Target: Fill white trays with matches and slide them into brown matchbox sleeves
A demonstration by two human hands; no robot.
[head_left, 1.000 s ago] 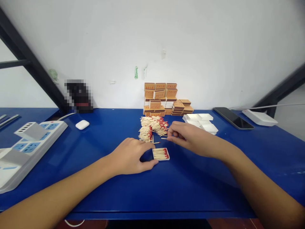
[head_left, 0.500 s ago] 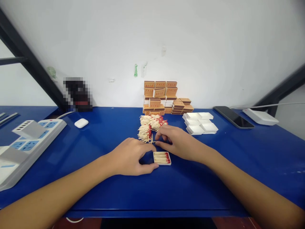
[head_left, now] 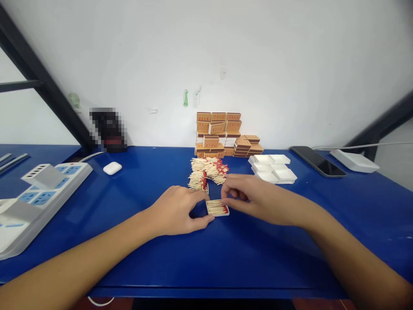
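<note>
A small white matchbox tray [head_left: 217,215] filled with red-tipped matches [head_left: 215,208] rests on the blue table. My left hand [head_left: 180,211] grips the tray's left end between thumb and forefinger. Over the tray's right rear part, my right hand [head_left: 250,196] pinches a match at its fingertips; the fingers hide most of it. Behind both hands lies a heap of loose matches [head_left: 206,168], with red heads mostly toward the right.
Orange-brown matchbox sleeves [head_left: 211,146] are stacked against the wall. To the right are piled white trays [head_left: 274,168], a phone [head_left: 318,161] and a flat white box [head_left: 354,161]. A power strip [head_left: 48,202] and a white earbud case [head_left: 112,168] lie left.
My right hand has moved from the edge of the match heap, toward me and right, to the tray, carrying a match. My left hand stays on the tray.
</note>
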